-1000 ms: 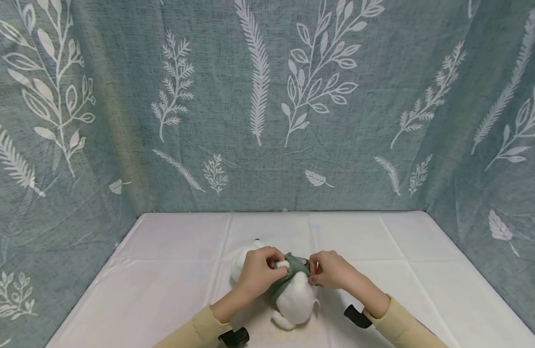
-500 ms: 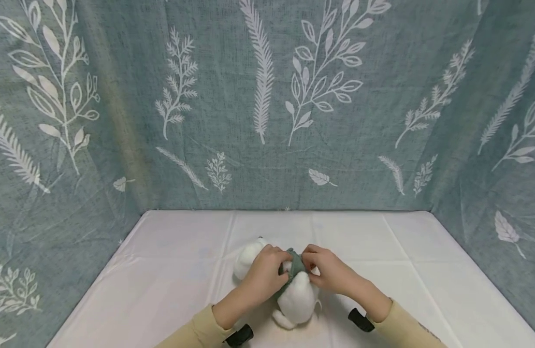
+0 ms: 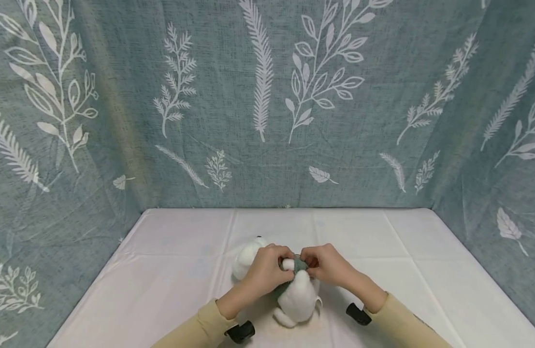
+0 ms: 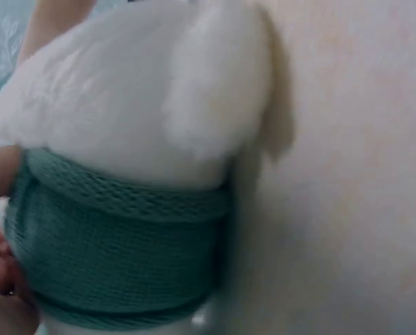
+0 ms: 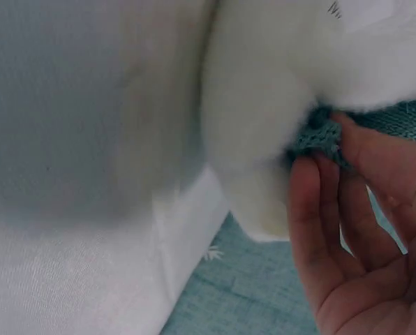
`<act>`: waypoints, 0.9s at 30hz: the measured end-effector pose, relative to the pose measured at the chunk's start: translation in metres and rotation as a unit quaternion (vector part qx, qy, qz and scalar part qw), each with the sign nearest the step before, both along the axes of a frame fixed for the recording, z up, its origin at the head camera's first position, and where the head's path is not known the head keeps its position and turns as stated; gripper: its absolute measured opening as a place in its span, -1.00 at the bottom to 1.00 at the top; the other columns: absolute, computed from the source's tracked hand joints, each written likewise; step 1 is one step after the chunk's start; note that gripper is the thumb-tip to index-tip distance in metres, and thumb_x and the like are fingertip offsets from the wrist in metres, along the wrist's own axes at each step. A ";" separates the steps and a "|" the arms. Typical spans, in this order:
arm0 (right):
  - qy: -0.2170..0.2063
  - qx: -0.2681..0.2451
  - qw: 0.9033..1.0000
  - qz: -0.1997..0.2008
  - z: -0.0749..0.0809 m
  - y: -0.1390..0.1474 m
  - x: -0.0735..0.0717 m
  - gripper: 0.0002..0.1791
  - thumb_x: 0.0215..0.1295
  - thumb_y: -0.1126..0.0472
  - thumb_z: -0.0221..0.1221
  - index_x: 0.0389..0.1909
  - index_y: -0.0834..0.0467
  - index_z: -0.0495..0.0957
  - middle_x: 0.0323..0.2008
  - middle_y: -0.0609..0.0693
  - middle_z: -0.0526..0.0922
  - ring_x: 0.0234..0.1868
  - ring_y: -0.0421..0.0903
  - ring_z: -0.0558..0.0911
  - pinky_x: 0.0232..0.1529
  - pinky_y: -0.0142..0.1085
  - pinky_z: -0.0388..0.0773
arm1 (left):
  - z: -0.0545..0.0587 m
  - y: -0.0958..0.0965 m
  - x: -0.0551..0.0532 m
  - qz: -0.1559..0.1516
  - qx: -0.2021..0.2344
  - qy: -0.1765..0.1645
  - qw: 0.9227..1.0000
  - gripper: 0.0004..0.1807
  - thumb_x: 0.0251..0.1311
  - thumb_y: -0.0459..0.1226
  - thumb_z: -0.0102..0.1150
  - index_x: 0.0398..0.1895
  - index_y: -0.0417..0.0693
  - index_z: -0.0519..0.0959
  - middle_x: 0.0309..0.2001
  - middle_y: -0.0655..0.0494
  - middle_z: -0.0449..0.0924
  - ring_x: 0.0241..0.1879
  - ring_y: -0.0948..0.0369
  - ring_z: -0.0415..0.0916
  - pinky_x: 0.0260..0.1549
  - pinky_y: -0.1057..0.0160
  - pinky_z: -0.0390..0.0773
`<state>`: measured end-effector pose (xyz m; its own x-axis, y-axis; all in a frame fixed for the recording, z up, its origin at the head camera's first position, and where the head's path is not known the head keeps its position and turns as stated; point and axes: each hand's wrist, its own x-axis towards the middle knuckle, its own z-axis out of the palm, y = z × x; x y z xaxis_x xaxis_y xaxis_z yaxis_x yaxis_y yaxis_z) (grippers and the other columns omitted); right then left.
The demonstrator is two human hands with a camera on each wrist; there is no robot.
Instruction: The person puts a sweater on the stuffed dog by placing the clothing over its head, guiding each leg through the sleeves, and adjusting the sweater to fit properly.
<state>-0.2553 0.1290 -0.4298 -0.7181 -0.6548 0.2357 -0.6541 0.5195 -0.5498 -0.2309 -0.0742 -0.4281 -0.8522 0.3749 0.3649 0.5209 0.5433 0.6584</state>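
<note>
A white plush toy (image 3: 298,299) lies on its side on the table, its head (image 3: 245,258) to the left. Round its middle sits a green knitted sweater (image 4: 124,237) with a ribbed edge. My left hand (image 3: 267,268) grips the toy at the sweater, a white paw (image 3: 288,264) showing between thumb and fingers. The fingertips' exact hold is partly hidden. My right hand (image 3: 330,265) pinches the sweater's edge between thumb and fingers, clearest in the right wrist view, where the knit (image 5: 320,136) is bunched against the fur. Both hands are close together above the toy.
A white cloth with fold lines covers the table (image 3: 176,270). Grey-green curtains (image 3: 267,179) with white leaf prints stand at the back and both sides. A black wrist camera (image 3: 241,332) sits under the left wrist, another black camera (image 3: 358,314) by the right.
My right hand has moved left, closer to my left hand, drawing the sweater's edge with it. Less green knit shows between the hands. The toy stays in place; the view has shifted slightly.
</note>
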 end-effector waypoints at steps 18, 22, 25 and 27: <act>-0.035 0.026 0.999 -0.010 -0.014 0.003 0.002 -0.77 -0.01 0.46 0.25 -0.56 0.05 0.52 -0.60 -0.20 0.54 -0.55 -0.39 0.48 -0.51 -0.48 0.48 | 0.015 -0.016 0.012 -0.029 0.232 -0.154 0.960 -0.80 -0.05 -0.57 0.20 -0.29 -0.36 0.55 -0.50 0.10 0.43 -0.53 0.31 0.28 -0.51 0.48 0.31; -0.081 0.001 0.997 0.000 -0.014 0.008 0.002 -0.84 0.04 0.38 0.30 -0.49 0.06 0.57 -0.52 -0.16 0.60 -0.45 -0.37 0.57 -0.41 -0.45 0.54 | 0.008 -0.016 0.011 -0.033 0.229 -0.149 0.961 -0.75 -0.05 -0.55 0.22 -0.23 -0.29 0.56 -0.45 0.08 0.45 -0.51 0.31 0.27 -0.51 0.46 0.30; -0.122 -0.023 0.992 0.003 -0.013 0.012 0.001 -0.90 0.08 0.30 0.32 -0.39 0.07 0.62 -0.46 -0.12 0.65 -0.40 -0.33 0.60 -0.34 -0.43 0.57 | -0.001 -0.017 0.007 -0.030 0.205 -0.135 0.969 -0.70 -0.02 -0.49 0.27 -0.15 -0.17 0.58 -0.41 0.05 0.48 -0.51 0.31 0.27 -0.51 0.43 0.31; -0.147 -0.039 0.988 0.005 -0.012 0.014 0.001 -0.91 0.11 0.24 0.32 -0.34 0.08 0.64 -0.43 -0.09 0.67 -0.39 -0.31 0.61 -0.34 -0.41 0.57 | -0.005 -0.018 0.006 -0.028 0.185 -0.128 0.974 -0.66 0.00 -0.44 0.30 -0.09 -0.09 0.59 -0.39 0.04 0.49 -0.50 0.31 0.28 -0.51 0.42 0.33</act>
